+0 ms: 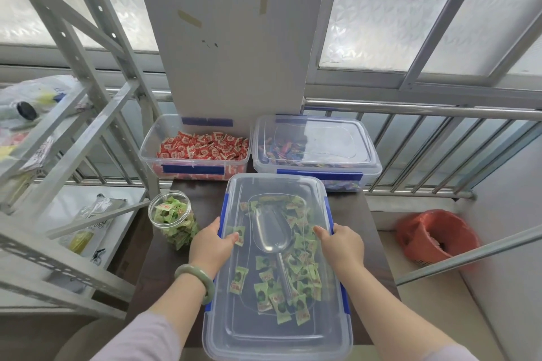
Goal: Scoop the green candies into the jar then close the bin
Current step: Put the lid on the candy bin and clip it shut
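A clear plastic bin (pixel 272 340) with blue side latches lies lengthwise in front of me on the dark table. Its clear lid (pixel 275 184) sits on top. Through the lid I see green wrapped candies (pixel 302 272) and a clear scoop (pixel 271 231) lying inside. My left hand (pixel 212 243) grips the lid's left edge by a blue latch. My right hand (pixel 341 243) grips the right edge by the opposite latch. A clear round jar (pixel 173 215), open on top and filled with green candies, stands left of the bin.
Behind stand an open bin of red candies (pixel 202 149) and a lidded bin of mixed candies (pixel 316 149). A grey metal shelf frame (pixel 73 114) rises on the left. A red basket (pixel 437 234) sits on the floor at the right, below a metal railing (pixel 425 110).
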Action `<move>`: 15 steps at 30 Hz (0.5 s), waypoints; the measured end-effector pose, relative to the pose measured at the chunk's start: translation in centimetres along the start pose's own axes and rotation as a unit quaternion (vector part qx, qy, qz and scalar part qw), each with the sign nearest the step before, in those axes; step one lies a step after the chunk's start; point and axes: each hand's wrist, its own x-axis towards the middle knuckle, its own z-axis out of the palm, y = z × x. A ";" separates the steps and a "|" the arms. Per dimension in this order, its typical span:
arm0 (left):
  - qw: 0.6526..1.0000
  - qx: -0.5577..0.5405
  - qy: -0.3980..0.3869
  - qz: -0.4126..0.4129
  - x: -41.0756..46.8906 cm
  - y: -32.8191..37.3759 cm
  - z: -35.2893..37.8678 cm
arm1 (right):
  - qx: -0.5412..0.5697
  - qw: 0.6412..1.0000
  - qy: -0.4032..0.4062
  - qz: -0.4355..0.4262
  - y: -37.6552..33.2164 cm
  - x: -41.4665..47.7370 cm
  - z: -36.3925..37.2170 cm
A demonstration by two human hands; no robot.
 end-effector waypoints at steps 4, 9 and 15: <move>0.999 0.003 -0.031 -0.032 -0.4 0.3 0.0 | 0.055 0.998 -0.030 0.001 -0.1 -0.7 0.0; 0.997 0.009 -0.074 -0.037 -1.6 0.2 -0.2 | 0.118 0.989 -0.091 0.000 0.0 -1.4 -0.6; 0.997 0.039 -0.058 -0.036 -2.0 1.1 -0.3 | 0.087 0.990 -0.113 0.000 0.1 -1.1 -0.8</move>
